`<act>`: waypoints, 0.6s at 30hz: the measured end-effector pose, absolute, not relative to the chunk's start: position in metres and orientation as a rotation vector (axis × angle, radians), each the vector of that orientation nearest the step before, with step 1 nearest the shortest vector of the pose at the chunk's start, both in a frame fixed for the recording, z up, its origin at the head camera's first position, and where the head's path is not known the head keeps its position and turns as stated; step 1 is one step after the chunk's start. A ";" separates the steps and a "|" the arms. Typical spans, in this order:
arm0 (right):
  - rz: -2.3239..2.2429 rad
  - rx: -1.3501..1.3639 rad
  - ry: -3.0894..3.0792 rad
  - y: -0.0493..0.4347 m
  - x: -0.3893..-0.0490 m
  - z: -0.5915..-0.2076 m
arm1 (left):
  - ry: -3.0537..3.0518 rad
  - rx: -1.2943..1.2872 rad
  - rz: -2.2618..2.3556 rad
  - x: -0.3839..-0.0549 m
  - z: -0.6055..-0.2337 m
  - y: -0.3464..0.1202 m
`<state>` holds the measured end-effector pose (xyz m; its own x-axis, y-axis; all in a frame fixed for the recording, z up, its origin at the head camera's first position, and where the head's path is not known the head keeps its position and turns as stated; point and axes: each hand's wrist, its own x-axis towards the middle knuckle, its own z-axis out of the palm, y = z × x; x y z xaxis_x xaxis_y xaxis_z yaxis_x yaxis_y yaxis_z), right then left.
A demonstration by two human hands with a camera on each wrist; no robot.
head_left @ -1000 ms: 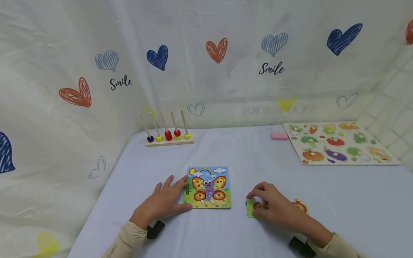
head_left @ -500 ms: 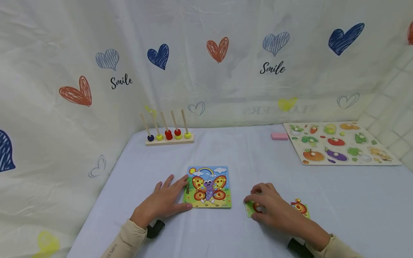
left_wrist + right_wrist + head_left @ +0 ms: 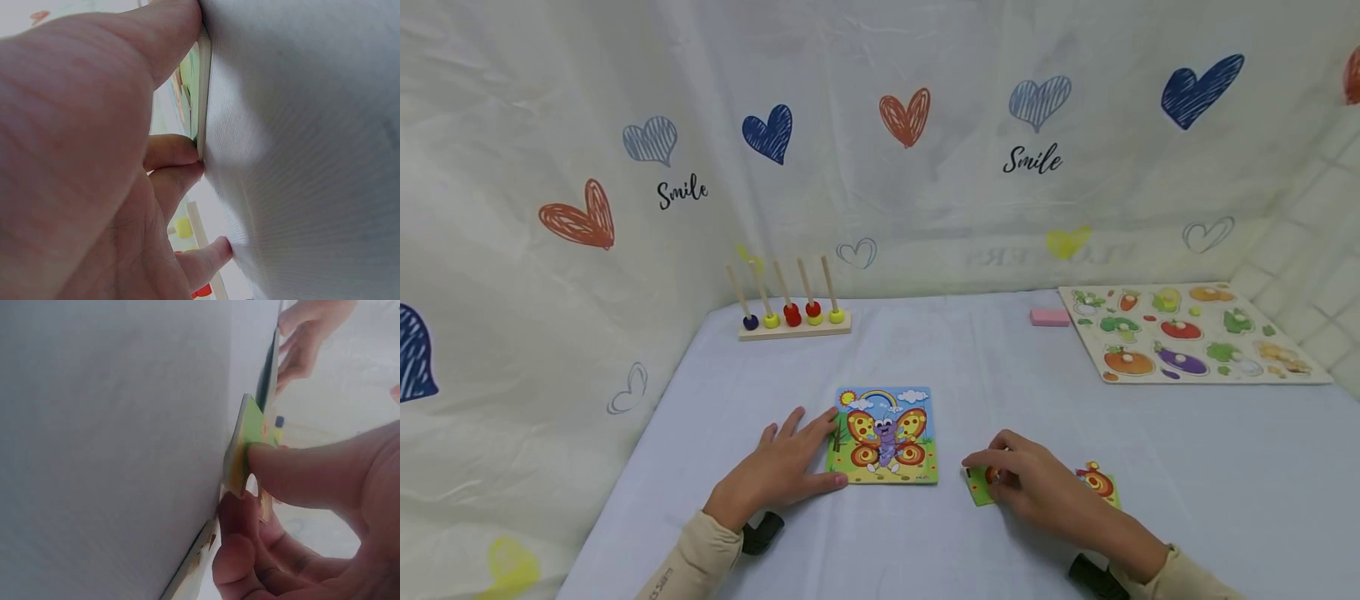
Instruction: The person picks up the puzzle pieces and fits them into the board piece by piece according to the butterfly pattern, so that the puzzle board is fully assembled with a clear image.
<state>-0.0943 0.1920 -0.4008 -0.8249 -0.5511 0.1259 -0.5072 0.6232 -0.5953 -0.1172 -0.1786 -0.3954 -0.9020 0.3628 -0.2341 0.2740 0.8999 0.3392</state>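
A square butterfly puzzle board lies flat near the middle of the table. My left hand rests at its left side, fingers spread, with thumb and index fingertips touching the edge. To the right of the board, my right hand pinches a green puzzle piece between thumb and fingers. That piece is tilted, one edge raised, in the right wrist view; the hand covers part of it in the head view. Partly hidden behind the right hand, another puzzle piece with a red and yellow swirl lies on the table.
A wooden peg abacus with coloured beads stands at the back left. At the back right lie a pink block and a large vegetable puzzle board. A printed curtain hangs along the table's far edge.
My right hand has shifted slightly left, and the green puzzle piece has turned and moved left with it. My left hand and the butterfly board have stayed in place.
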 end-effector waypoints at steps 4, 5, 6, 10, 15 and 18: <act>-1.079 -0.766 2.733 0.190 -0.095 -0.401 | 2.772 0.476 0.430 -0.117 -0.395 -0.178; -1.103 -0.716 2.722 0.189 -0.095 -0.401 | 2.773 0.476 0.427 -0.117 -0.396 -0.178; -1.127 -0.662 2.709 0.188 -0.095 -0.401 | 2.774 0.480 0.427 -0.117 -0.396 -0.179; -1.177 -0.504 2.677 0.186 -0.096 -0.401 | 2.772 0.479 0.424 -0.118 -0.397 -0.179; -1.222 -0.517 2.650 0.187 -0.097 -0.401 | 2.769 0.478 0.431 -0.117 -0.396 -0.179; -1.228 -0.550 2.638 0.187 -0.098 -0.401 | 2.770 0.481 0.432 -0.117 -0.396 -0.180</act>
<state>-0.0982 0.1870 -0.4007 -0.9153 -0.4026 -0.0071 -0.2538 0.5906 -0.7660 -0.1167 -0.1797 -0.3961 -0.9002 0.3667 -0.2350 0.2777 0.8989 0.3389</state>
